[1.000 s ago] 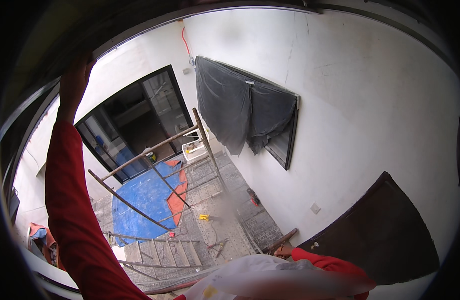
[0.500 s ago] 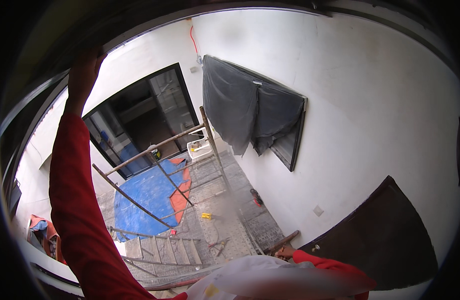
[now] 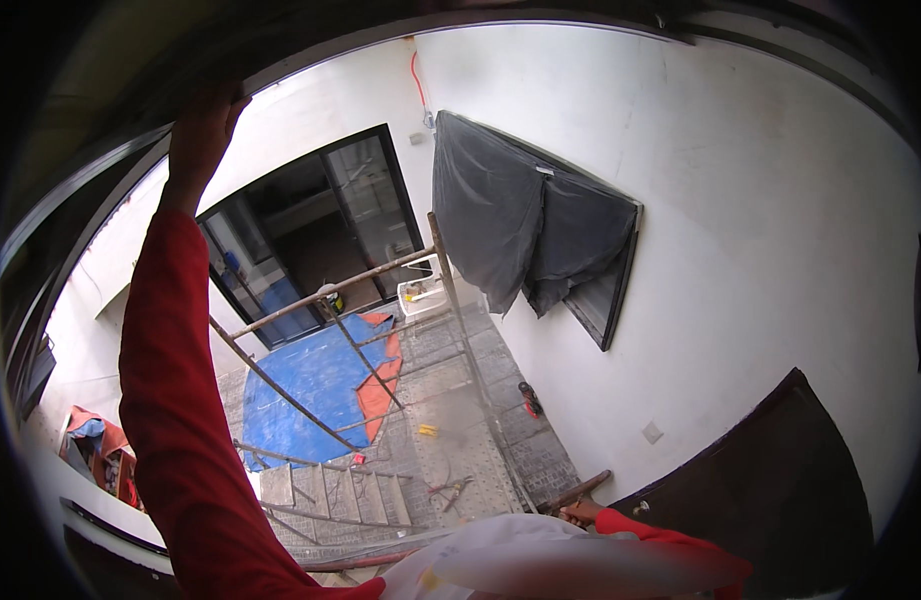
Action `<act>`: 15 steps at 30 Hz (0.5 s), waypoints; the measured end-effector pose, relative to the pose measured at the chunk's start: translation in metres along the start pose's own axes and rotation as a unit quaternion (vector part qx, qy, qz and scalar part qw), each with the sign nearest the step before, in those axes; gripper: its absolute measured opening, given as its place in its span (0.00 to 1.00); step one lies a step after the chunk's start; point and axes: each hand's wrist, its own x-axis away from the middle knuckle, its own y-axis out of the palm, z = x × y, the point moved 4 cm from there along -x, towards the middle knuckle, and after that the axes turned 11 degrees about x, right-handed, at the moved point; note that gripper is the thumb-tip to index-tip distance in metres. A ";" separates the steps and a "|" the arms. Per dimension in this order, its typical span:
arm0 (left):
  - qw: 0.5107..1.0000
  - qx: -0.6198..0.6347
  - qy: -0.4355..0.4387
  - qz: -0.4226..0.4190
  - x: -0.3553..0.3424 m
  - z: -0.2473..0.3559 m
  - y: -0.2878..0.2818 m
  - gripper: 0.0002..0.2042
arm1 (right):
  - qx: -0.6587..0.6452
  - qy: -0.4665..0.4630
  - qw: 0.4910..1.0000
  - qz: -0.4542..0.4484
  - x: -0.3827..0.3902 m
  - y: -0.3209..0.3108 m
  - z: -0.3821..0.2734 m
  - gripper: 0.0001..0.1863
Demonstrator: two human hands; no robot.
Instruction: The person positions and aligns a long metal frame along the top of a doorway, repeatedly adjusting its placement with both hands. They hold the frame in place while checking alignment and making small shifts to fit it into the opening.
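**White walls [image 3: 740,220], paved floor [image 3: 540,455] well below: two contact points, one high, one low**

From where I stand, the yard looks like a protected work area. Dark plastic [image 3: 490,215] hangs over the window, likely to keep mess off the glass. Blue sheet [image 3: 300,400] with an orange edge [image 3: 380,385] covers part of the paving near the sliding door [image 3: 315,230], probably for the same reason.

Left grip [image 3: 202,140]: arm straight up, hand at the dark overhead frame [image 3: 300,57]. Fingers are lost in shadow up there; can't tell if they hook, press flat or pinch. Reads as a steadying reach, my guess.

Right grip [image 3: 580,512]: low, right beside the brown pipe [image 3: 585,487] near the wall. Fingers look curled, but can't tell if they close on the pipe or on something small. Makes sense as a second anchor, given the height.

Scaffold frame [image 3: 332,293] stands between the person and the door. Perforated plank [image 3: 450,450] lies beyond the torso, with a plier-like tool [image 3: 455,490] and a yellow item [image 3: 427,430] on or near it, presumably parked within easy reach of the walkway.
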 end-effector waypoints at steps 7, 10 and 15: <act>1.000 -0.011 0.003 0.009 0.001 -0.002 0.002 0.15 | 0.013 0.039 0.999 0.021 -0.002 -0.001 0.004 0.21; 1.000 -0.010 0.006 0.008 0.002 -0.003 0.003 0.16 | 0.010 0.042 0.999 0.017 -0.004 -0.001 0.005 0.20; 1.000 -0.022 0.008 0.008 0.002 -0.005 0.005 0.17 | 0.011 0.013 1.000 0.006 0.000 -0.002 0.001 0.21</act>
